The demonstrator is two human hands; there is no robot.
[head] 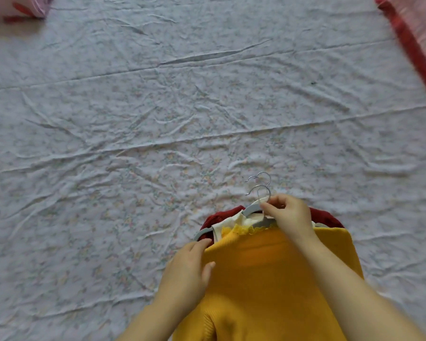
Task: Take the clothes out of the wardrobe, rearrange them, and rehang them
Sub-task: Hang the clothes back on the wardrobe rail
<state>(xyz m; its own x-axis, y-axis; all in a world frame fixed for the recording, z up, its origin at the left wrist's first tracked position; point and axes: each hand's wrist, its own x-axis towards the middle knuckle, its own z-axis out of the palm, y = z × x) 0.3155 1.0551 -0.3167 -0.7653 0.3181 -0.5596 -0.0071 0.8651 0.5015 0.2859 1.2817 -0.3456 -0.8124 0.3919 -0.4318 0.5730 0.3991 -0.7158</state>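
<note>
The big flowery bed sheet point(158, 107) is wrinkly, so clothes laid on it could bunch up. The clothes lie in a pile at the near edge of the bed, each one on a hanger.

The yellow knit top point(268, 279) is on top. If it gets pulled, it could drag the others along. Under it is a red top point(327, 219), and a white top point(231, 221) peeks out between them.

The left hand point(190, 267) rests on the yellow top's shoulder. Its fingers are straight and close together.

The right hand point(290, 215) pinches the neck of a gray hanger point(252, 209) with its fingertips point(266, 206). That small pinch could slip.

The metal hooks point(261, 190) sit very close together. They could catch on each other, so lifting one hanger may lift more, or pull a top off.
</note>
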